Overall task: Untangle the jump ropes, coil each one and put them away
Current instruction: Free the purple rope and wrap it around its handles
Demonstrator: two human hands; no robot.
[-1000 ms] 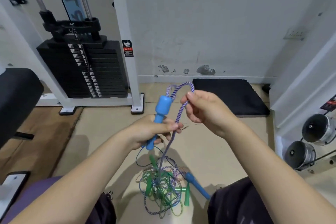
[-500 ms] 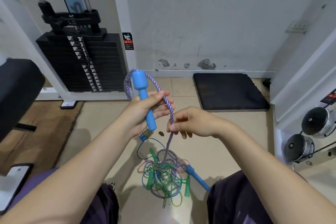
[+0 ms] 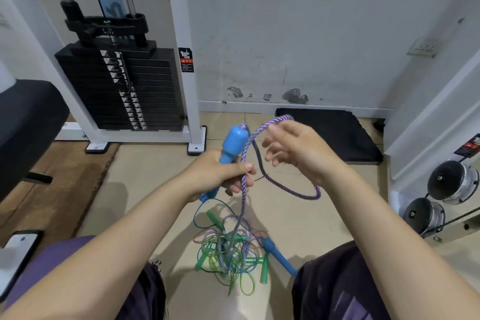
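My left hand (image 3: 220,176) grips a blue jump-rope handle (image 3: 232,144), upright, and pinches its purple-and-white braided rope (image 3: 285,188) against it. The rope arcs from the handle's top over the fingers of my right hand (image 3: 298,153), whose fingers are spread, and a loop sags below that wrist. One strand drops to a tangled pile (image 3: 228,252) of green, blue and purple ropes on the floor between my knees. The second blue handle (image 3: 278,254) and green handles (image 3: 263,271) lie in the pile.
A black weight stack (image 3: 124,86) in a white frame stands at the back left. A black floor mat (image 3: 335,135) lies against the wall. Dumbbells (image 3: 452,182) sit on a rack at the right. A dark padded bench (image 3: 26,125) is at the left.
My left hand came lower and rightward with the handle. My right hand rose, opened its fingers and carried the rope up into a new loop that now hangs under the wrist.
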